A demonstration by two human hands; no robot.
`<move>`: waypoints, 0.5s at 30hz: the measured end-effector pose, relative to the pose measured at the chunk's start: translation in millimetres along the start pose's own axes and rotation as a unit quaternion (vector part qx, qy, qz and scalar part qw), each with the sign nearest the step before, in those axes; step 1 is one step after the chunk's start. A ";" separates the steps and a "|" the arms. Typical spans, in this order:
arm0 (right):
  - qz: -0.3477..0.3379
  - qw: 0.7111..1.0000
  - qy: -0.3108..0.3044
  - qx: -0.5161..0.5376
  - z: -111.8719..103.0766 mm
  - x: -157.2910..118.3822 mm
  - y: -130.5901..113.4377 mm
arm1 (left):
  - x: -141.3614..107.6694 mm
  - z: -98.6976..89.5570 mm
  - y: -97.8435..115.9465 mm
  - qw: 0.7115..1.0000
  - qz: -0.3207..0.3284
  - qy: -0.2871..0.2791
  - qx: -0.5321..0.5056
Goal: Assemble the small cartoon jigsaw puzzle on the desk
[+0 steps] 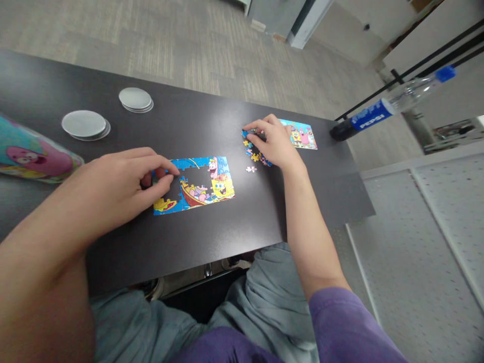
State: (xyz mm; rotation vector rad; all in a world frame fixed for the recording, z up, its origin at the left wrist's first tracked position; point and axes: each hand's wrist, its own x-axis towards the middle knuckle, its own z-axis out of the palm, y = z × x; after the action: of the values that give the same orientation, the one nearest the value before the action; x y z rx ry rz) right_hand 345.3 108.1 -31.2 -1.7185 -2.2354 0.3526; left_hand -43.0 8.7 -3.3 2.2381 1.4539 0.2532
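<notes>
A partly assembled cartoon jigsaw puzzle [223, 189] lies on the dark table, with gaps in its middle and left side. My left hand [132, 181] rests over its left edge, thumb and index fingertip a little apart and no piece visible between them. Right of the puzzle is a pile of loose puzzle pieces [255, 157], partly covered by my right hand [274, 141]. Thumb and index finger of that hand close around a small blue puzzle piece [244, 133] at the pile's far left. One pinkish loose piece [251, 169] lies apart, nearer to me.
Behind my right hand lies a cartoon picture card [304, 136]. A Pepsi bottle [372, 116] stands at the table's right end. Two stacks of white discs, one nearer [83, 124] and one farther [135, 99], sit at the back left. A cartoon-printed container [34, 154] is at far left.
</notes>
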 end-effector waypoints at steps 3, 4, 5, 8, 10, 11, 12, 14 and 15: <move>0.009 1.000 0.005 0.005 -0.6 2.1 1.9 | -1.8 4.1 -5.1 1.000 0.010 0.007 -0.005; 0.011 1.000 0.004 0.010 -0.6 3.0 2.9 | -2.4 5.7 -6.8 1.000 0.010 0.009 -0.006; 0.012 1.000 0.001 0.017 -0.6 3.8 3.9 | -3.0 7.1 -8.4 1.000 0.012 0.011 -0.007; 0.011 0.999 -0.011 0.044 -0.3 5.6 6.4 | -4.3 9.5 -11.6 1.000 0.021 0.021 -0.008; 0.011 0.998 -0.016 0.054 -0.3 5.6 7.0 | -4.5 9.1 -11.6 0.999 0.026 0.023 -0.007; 0.012 0.998 -0.015 0.054 -0.4 5.3 7.0 | -4.4 8.4 -10.9 0.999 0.026 0.022 -0.007; 0.012 0.999 -0.013 0.051 -0.6 4.8 6.7 | -4.4 7.4 -9.7 0.999 0.024 0.019 -0.008; 0.012 0.999 -0.007 0.043 -1.1 3.9 6.0 | -4.3 5.0 -6.3 1.000 0.015 0.010 -0.008; 0.012 0.999 -0.007 0.042 -1.4 3.5 5.7 | -4.3 3.6 -4.4 1.000 0.010 0.007 -0.007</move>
State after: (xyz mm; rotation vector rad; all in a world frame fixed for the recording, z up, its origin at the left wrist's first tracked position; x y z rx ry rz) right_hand 350.2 113.0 -31.6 -1.7070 -2.1783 0.4570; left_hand -47.0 5.3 -8.1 2.2447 1.4335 0.2859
